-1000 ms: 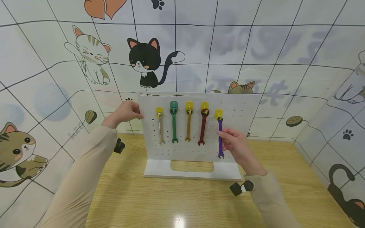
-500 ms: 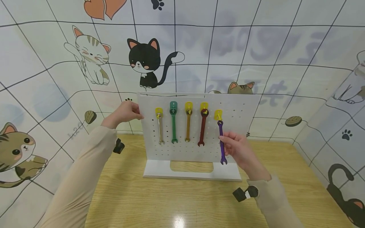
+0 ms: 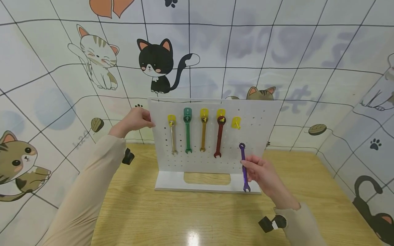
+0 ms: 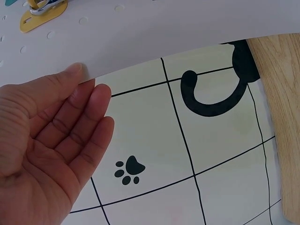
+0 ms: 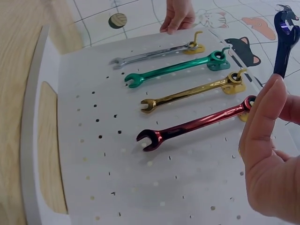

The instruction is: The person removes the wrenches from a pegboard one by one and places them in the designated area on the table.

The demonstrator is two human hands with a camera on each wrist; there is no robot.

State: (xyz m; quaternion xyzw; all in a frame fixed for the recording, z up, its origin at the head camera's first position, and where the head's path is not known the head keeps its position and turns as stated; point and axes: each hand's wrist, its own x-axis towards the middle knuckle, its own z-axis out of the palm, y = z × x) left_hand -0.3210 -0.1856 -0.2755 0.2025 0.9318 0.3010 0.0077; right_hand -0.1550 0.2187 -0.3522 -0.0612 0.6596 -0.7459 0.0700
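Clearly the widest thing here is the wall covering (image 3: 209,44), printed with cartoon cats and grid lines, rising behind a wooden table (image 3: 160,218). On the table stands a white pegboard (image 3: 200,165), upright on its flat base. At the board's left edge, the left hand (image 3: 135,119) pinches the rim, thumb on the front face and fingers behind it. The right hand (image 3: 263,174) grips a purple wrench (image 3: 245,176) between thumb and curled fingers, in front of the board's lower right part, ring end up, forked end down, tilted slightly. Left of it hang four more, each by its ring: the red wrench (image 3: 219,136), the green wrench (image 3: 188,136), the gold wrench (image 3: 203,136) and the slim silver wrench (image 3: 173,138). Smallest, a yellow hook (image 3: 236,123) sits above the purple wrench, apart from it, its peg exposed.
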